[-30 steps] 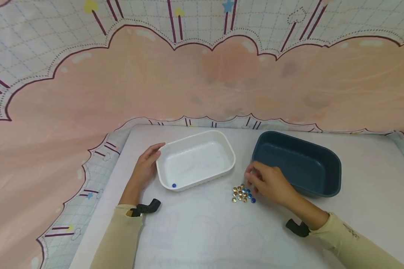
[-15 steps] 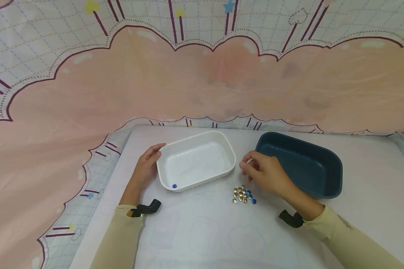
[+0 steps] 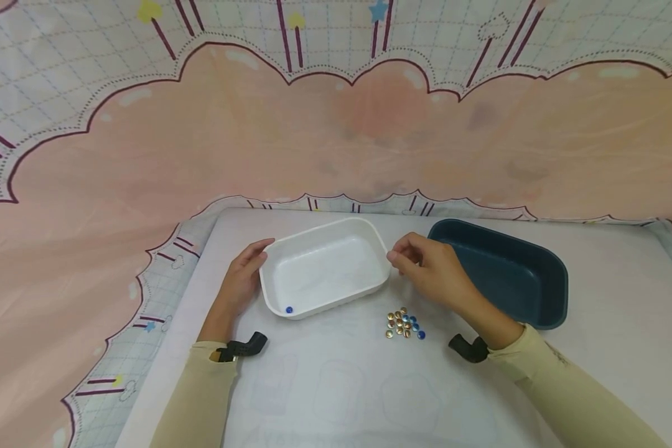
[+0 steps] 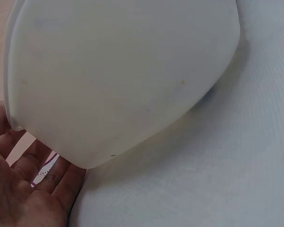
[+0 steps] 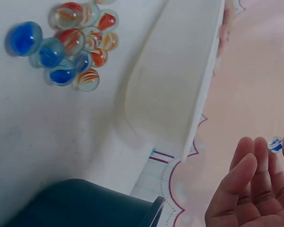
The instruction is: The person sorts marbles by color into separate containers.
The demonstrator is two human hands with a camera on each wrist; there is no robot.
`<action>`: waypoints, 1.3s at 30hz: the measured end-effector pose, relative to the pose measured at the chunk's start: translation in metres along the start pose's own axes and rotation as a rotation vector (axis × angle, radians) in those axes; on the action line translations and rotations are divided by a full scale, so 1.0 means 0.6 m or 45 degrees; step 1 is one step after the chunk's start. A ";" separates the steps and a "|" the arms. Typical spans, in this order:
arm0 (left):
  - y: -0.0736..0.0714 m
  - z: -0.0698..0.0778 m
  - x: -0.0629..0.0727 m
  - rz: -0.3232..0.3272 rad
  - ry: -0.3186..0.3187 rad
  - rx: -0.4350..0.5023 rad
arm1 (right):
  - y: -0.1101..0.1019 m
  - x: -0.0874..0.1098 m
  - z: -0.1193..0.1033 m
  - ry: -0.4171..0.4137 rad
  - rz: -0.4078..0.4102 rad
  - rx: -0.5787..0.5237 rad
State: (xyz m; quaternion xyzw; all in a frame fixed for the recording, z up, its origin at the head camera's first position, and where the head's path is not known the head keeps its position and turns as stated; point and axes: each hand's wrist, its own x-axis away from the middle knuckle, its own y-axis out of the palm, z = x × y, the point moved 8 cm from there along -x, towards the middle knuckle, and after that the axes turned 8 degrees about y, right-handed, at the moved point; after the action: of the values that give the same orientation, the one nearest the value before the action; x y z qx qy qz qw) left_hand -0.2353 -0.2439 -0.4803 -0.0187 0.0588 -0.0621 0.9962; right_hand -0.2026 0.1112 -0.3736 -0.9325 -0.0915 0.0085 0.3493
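My right hand (image 3: 439, 270) pinches a clear marble with blue swirls (image 5: 275, 144) between thumb and fingertips, which are right at the white basin's right rim in the head view. The left hand (image 3: 241, 280) grips the white basin (image 3: 319, 305) at its left end, the thumb by the rim and the fingers around the side. Inside the basin, a blue marble (image 3: 289, 310) lies in the near left corner. Between the two basins, nearer the person, several marbles (image 5: 68, 42) with orange or blue swirls sit in a loose cluster on the table.
A dark blue basin (image 3: 557, 286) stands to the right, partly behind the right forearm. Both wrists wear black camera mounts (image 3: 249, 344). The white table (image 3: 325, 398) ends at a printed, cloud-patterned cloth (image 3: 313, 143) hanging behind it.
My right hand has moved up and left from beside the marble cluster to the white basin's right rim, carrying a marble. The left hand and both basins hold their places.
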 end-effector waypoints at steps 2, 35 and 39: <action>-0.001 -0.001 -0.001 0.002 -0.003 0.004 | -0.002 -0.004 -0.003 -0.006 0.015 -0.007; -0.001 -0.002 0.002 -0.007 -0.009 0.019 | 0.007 -0.044 -0.048 -0.023 0.120 -0.176; 0.001 0.000 0.001 -0.013 0.000 0.032 | 0.007 -0.047 -0.058 -0.039 0.116 -0.196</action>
State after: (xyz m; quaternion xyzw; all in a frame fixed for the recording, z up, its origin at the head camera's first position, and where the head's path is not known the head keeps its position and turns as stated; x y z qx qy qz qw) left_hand -0.2348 -0.2434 -0.4806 -0.0067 0.0580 -0.0679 0.9960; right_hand -0.2267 0.0804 -0.3515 -0.9596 -0.0546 0.0318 0.2743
